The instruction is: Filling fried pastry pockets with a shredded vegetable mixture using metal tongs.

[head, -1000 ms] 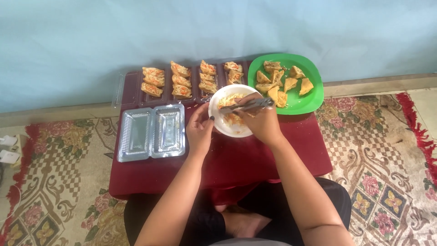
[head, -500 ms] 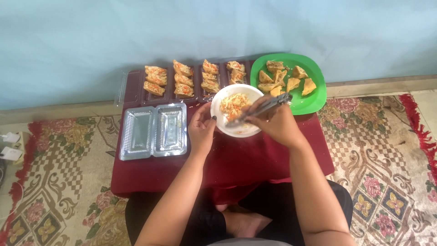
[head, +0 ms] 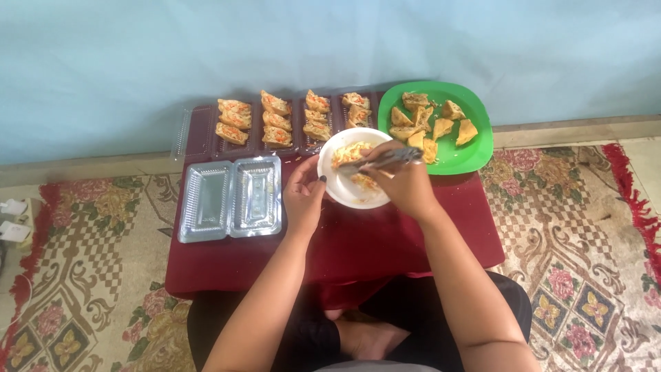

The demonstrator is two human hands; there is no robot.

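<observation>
The right hand (head: 406, 184) has its grip clenched around a metal utensil (head: 382, 161), which lies nearly level over the white bowl (head: 352, 169) with its tip over the shredded orange and pale filling (head: 352, 155) inside; whether it is a fork or a spoon cannot be told. The left hand (head: 303, 200) grips the bowl's left rim, thumb up against the edge and fingers curled under the side, steadying it. The bowl sits on the bench (head: 344, 241), which is low and covered in a dark red cloth, toward its back middle. Just right of the bowl and behind it, touching its rim from this angle, lies a green plate (head: 465, 155) holding plain fried tofu wedges (head: 430, 124). Directly behind the bowl and running off to its left stands a row of clear plastic trays (head: 292, 120) packed with stuffed tofu pieces (head: 275, 118) showing orange filling. Left of the bowl, just beside the left hand, an empty clear clamshell box (head: 231, 198) lies opened flat. Around the bench spreads a patterned floral carpet (head: 585, 220), and behind the bowl rises a pale blue wall (head: 330, 48).
</observation>
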